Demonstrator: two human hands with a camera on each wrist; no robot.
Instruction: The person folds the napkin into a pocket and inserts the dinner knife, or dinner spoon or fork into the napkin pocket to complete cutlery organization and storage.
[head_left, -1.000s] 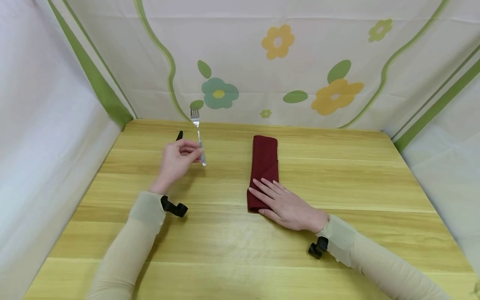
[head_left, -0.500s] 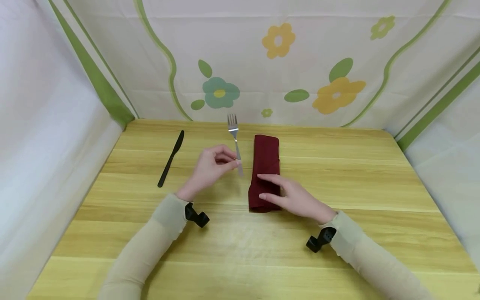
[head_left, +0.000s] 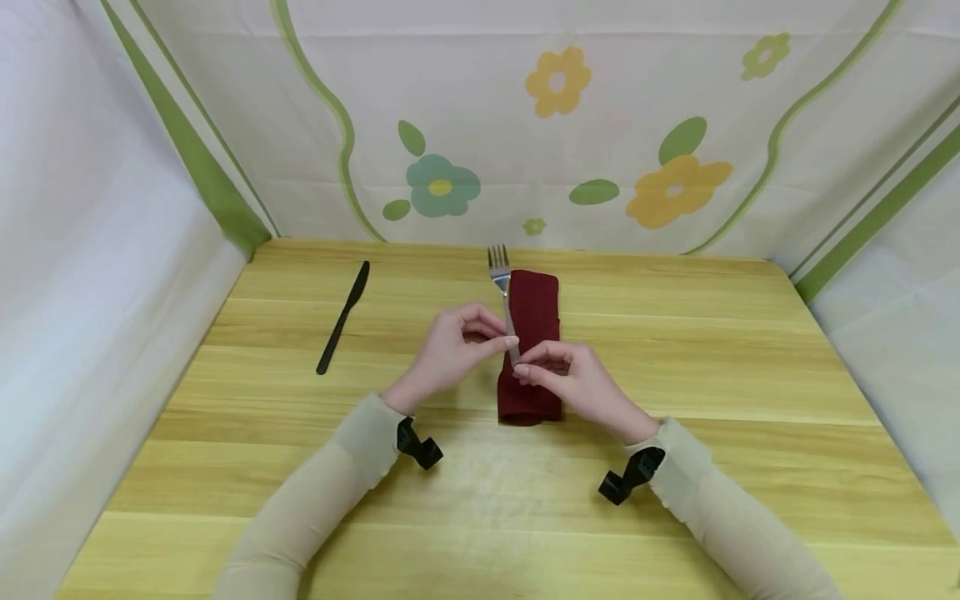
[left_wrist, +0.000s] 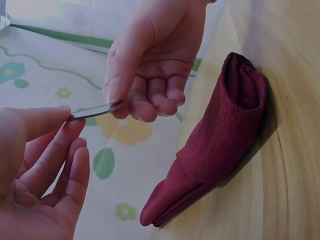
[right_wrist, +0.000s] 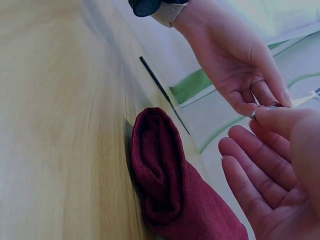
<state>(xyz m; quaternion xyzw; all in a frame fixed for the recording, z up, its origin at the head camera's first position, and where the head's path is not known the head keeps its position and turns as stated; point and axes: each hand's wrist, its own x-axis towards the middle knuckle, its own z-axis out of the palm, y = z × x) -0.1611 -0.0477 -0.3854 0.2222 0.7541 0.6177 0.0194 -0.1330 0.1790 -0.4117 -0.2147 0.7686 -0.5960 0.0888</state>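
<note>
A silver fork point(head_left: 499, 267) is held above the table, tines pointing away from me. My left hand point(head_left: 457, 346) pinches its handle between thumb and fingers. At the handle's near end, my right hand point(head_left: 581, 383) pinches it too, as the left wrist view also shows with the fork handle point(left_wrist: 95, 111) spanning both hands. Below them lies a dark red folded cloth napkin point(head_left: 534, 308), a long narrow pocket-like shape with its rolled, open end point(right_wrist: 157, 165) toward me. Neither hand appears to touch the napkin in the wrist views.
A black knife point(head_left: 343, 317) lies on the wooden table point(head_left: 480, 517) at the left, tip pointing away. A white curtain with printed flowers point(head_left: 360, 50) hangs behind the table's far edge, and white cloth closes off both sides.
My left hand has carried the fork rightward from beside the knife to over the napkin. My right hand has lifted off the napkin and taken hold of the handle's end.
</note>
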